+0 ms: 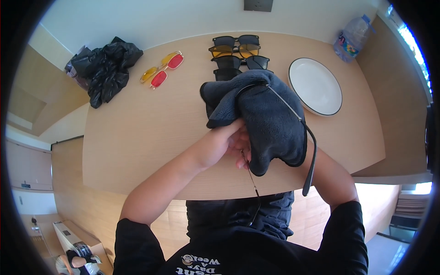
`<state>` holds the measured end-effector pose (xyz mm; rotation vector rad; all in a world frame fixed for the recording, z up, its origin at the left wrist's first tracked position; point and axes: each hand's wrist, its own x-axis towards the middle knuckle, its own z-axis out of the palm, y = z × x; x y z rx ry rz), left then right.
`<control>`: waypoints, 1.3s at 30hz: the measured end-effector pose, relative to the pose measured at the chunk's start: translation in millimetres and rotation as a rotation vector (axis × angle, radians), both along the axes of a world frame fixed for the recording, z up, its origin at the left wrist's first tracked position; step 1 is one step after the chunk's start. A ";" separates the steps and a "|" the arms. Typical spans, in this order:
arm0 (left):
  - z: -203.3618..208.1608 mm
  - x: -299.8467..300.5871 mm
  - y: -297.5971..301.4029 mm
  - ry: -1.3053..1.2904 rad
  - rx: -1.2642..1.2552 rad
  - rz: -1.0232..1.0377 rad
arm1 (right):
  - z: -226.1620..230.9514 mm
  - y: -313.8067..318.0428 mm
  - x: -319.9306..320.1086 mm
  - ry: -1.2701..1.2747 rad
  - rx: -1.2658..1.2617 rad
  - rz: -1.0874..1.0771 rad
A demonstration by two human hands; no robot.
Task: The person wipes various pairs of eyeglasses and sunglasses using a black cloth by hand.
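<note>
A dark grey plush cloth (275, 119) is bunched around a pair of glasses above the table. One thin metal temple (286, 104) with a black tip lies across the cloth's outside, and the other hangs down toward my lap. My left hand (236, 141) is closed on the glasses at the cloth's lower left edge, with its fingers curled. The lenses are covered by the cloth. My right hand is hidden beneath it; only the right forearm (333, 176) shows. Just beyond the cloth, several sunglasses (239, 63) lie in a column, the nearest partly covered.
A white dark-rimmed plate (316, 86) sits right of the cloth. A clear plastic bottle (352, 39) stands at the far right by a wooden side panel. Red-lensed glasses (167, 71) and yellow-lensed glasses (150, 74) lie left, beside a crumpled black plastic bag (107, 68).
</note>
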<state>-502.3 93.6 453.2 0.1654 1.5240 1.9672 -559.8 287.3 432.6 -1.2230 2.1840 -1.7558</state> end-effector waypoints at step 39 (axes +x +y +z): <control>15.6 -11.6 -18.9 0.046 0.265 0.342 | 70.6 -16.9 7.5 0.637 0.522 -0.239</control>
